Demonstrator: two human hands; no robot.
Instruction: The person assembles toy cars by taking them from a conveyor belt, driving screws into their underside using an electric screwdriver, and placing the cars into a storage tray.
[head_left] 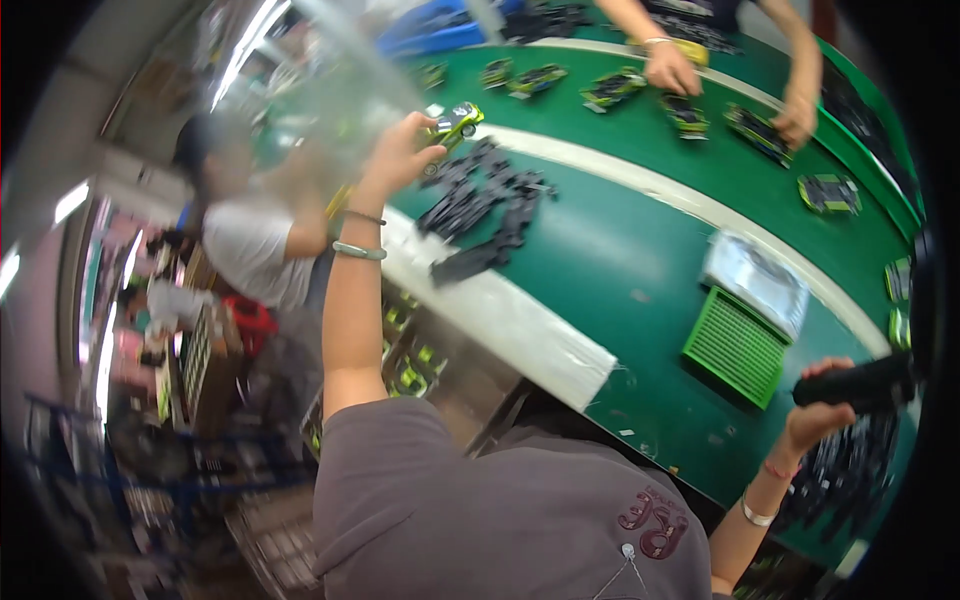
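My left hand [398,158] reaches far forward across the bench and grips a small green and black toy car [457,122] between thumb and fingers. Just beyond and below it lies a loose pile of dark grey plastic parts [480,200]. At the right edge, my right hand [815,415] is closed around a thick black handle-like tool [855,385]; its far end runs into the dark rim, so its exact kind cannot be made out. Left of that hand sit a green slotted basket [738,345] and a clear plastic tray [757,283].
Several toy cars [612,90] stand along the green line behind a white strip. Across the bench a co-worker's hands [672,72] touch cars. Another person [260,240] sits at left behind a clear sheet. More dark parts [845,470] lie right; bins of green pieces [412,370] stand below.
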